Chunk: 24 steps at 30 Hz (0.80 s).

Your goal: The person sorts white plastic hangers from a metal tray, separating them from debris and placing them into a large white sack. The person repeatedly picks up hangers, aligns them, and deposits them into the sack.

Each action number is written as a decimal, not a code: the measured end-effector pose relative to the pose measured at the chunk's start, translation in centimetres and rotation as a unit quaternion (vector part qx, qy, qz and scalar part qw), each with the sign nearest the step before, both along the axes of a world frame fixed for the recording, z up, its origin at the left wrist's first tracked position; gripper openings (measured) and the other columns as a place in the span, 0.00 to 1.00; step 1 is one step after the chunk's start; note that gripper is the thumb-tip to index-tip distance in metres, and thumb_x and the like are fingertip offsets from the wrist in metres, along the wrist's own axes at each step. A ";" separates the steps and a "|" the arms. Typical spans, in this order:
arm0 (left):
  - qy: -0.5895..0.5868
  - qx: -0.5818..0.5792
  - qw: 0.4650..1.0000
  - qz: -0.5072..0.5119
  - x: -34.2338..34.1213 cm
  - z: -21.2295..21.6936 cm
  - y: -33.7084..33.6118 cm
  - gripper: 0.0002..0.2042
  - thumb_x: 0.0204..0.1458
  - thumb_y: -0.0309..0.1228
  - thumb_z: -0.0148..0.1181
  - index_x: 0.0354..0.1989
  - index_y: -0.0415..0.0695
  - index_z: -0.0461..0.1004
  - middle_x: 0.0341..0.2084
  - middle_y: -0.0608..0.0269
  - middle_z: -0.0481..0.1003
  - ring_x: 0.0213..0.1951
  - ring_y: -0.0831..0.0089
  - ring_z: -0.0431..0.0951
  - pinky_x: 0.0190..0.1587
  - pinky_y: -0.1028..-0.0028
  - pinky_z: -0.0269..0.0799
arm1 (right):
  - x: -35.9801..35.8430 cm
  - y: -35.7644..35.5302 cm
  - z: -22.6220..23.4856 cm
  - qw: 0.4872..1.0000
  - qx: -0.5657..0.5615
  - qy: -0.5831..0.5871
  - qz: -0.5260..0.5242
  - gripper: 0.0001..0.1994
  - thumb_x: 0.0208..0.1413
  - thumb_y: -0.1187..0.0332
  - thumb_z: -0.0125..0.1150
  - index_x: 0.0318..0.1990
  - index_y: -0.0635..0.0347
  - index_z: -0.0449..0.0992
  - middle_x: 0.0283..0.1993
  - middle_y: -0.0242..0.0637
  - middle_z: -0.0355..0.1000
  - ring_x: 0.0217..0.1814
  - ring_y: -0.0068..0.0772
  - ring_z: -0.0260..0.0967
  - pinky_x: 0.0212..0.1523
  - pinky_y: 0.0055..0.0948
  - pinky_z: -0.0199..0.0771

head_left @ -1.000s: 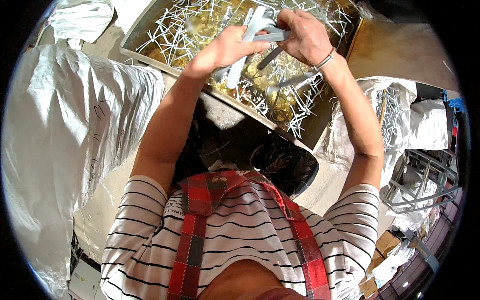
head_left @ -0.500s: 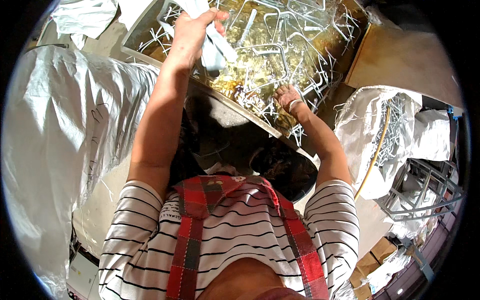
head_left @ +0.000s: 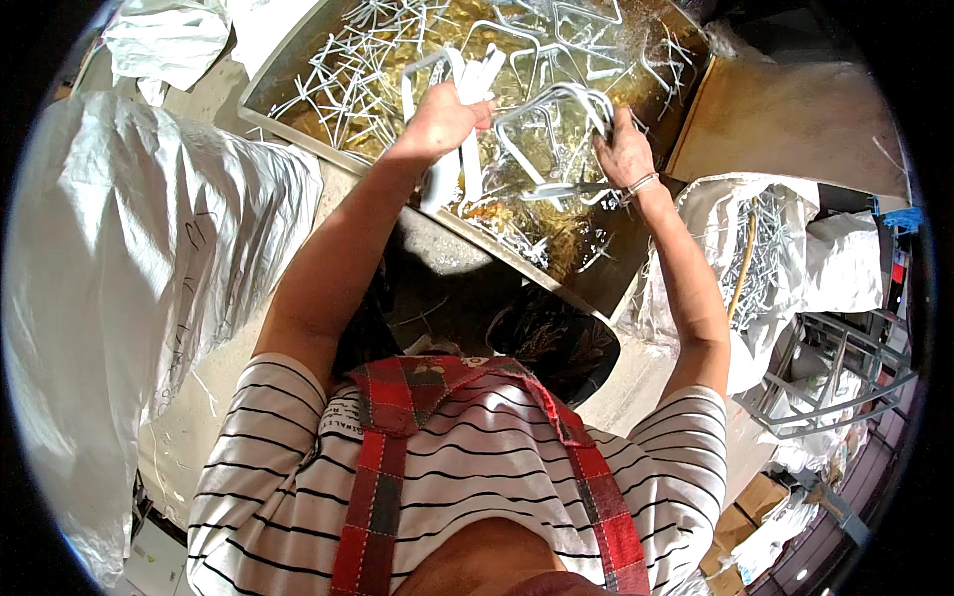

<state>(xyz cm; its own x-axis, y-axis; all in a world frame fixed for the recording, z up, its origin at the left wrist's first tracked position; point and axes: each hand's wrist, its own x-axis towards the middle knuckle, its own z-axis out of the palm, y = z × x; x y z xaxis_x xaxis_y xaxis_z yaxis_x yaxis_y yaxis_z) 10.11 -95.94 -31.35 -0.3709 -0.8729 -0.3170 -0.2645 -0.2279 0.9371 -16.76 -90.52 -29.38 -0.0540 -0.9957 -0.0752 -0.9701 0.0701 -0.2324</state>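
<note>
- Right hand (head_left: 626,154) was down low in the tray (head_left: 328,149) a half second back; now it's wrapped around some bent metal frames (head_left: 556,189), upper right of centre
- Left hand (head_left: 440,119) still grips its pale bundle (head_left: 443,184), now lower, top centre
- So both hands are loaded, over the tray

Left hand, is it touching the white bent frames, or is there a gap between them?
Touching. The head view shows the left hand closed around the white bent frames, which stick out above and below its grip.
</note>
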 end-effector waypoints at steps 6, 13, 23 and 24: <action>0.158 0.079 0.983 0.040 -0.7 -1.1 0.3 0.07 0.50 0.25 0.57 0.35 0.35 0.71 0.27 0.58 0.75 0.23 0.74 0.73 0.28 0.74 0.73 | 1.0 0.1 1.0 0.960 -0.094 -0.253 -0.074 0.12 0.48 0.69 0.55 0.37 0.67 0.65 0.27 0.44 0.69 0.28 0.39 0.66 0.32 0.33 0.67; 0.317 0.242 0.880 0.258 2.2 -1.4 -3.0 0.08 0.51 0.28 0.57 0.32 0.35 0.69 0.22 0.58 0.72 0.23 0.68 0.74 0.27 0.71 0.74 | -1.6 -0.5 -1.5 0.707 0.014 -0.644 -0.292 0.22 0.53 0.45 0.52 0.31 0.58 0.66 0.17 0.26 0.59 0.13 0.18 0.52 0.14 0.18 0.51; 0.071 -0.079 0.983 0.150 3.7 2.3 -2.3 0.12 0.48 0.32 0.60 0.34 0.34 0.73 0.29 0.56 0.74 0.29 0.71 0.73 0.32 0.73 0.70 | 0.3 0.1 1.6 0.986 -0.151 -0.059 -0.046 0.18 0.57 0.50 0.46 0.34 0.58 0.67 0.23 0.50 0.69 0.26 0.55 0.67 0.27 0.45 0.66; 0.007 -0.153 0.985 0.075 2.9 2.7 -1.4 0.13 0.49 0.35 0.60 0.32 0.35 0.74 0.25 0.59 0.74 0.26 0.74 0.71 0.29 0.73 0.67 | 2.5 -0.2 2.8 0.989 -0.131 -0.063 0.002 0.18 0.57 0.51 0.46 0.31 0.59 0.65 0.22 0.49 0.68 0.25 0.55 0.67 0.26 0.44 0.66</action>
<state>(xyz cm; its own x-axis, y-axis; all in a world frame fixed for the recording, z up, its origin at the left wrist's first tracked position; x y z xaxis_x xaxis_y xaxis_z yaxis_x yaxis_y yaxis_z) 12.99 -97.32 -28.69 -0.2335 -0.9720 -0.0268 -0.2363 0.0300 0.9712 -14.28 -90.74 -26.62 -0.0568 -0.9822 0.1791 -0.9326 -0.0119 -0.3608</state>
